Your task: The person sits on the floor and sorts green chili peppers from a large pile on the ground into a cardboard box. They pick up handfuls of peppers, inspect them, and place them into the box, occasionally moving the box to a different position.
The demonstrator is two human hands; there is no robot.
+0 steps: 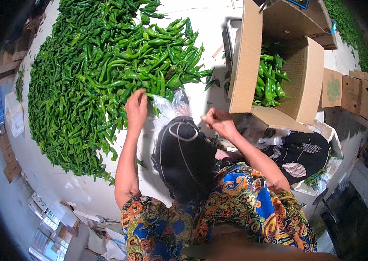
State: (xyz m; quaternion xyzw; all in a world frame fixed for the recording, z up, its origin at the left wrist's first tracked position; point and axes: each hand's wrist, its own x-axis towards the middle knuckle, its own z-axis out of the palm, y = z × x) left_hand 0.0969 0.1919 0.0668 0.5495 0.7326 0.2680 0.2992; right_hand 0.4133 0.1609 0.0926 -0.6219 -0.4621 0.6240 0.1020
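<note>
My left hand (136, 109) is at the near edge of a large heap of green peppers (105, 71) spread over the pale floor. A light green pepper end (149, 95) shows just beside its fingertips; whether they grip it is unclear. My right hand (219, 121) is raised with its fingers curled, between my knee and an open cardboard box (247, 62). No object shows in it, but the inside of the fingers is hidden. Glossy green peppers (268, 81) lie inside the box. Clear plastic (166, 107) wraps around my foot in front of my dark-clothed knee (185, 146).
A metal-rimmed tray (234, 24) stands behind the box's left flap. More cardboard boxes (350, 93) line the right side, below another heap of peppers (347, 32). Dark patterned cloth (301, 153) lies over a container at my right. Loose leaves (213, 83) litter the floor.
</note>
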